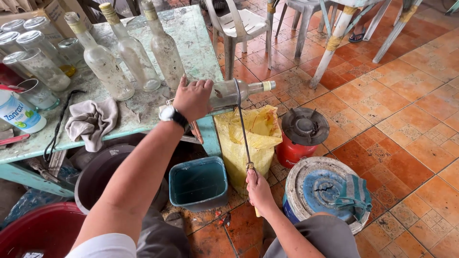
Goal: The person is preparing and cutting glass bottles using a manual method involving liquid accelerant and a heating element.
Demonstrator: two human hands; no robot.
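Beside the table point(191, 38), left fingers point(193, 93) clasp a bottle point(234, 93) lying horizontal, neck pointing right; right fingers point(256, 184) grip a wire point(243, 129).

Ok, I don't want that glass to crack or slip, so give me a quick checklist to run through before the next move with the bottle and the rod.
1. Left hand grips the bottle firmly around its body: ok.
2. Bottle lies sideways, neck pointing away from the person past the table edge: ok.
3. Right hand holds the thin rod at its lower handle end: ok.
4. Rod's upper end sits at the bottle; looped around it or just touching: cannot tell.
5. Blue bin and yellow sack stand below the bottle: ok.
6. Upright bottles on the table stand apart from the left hand: ok.
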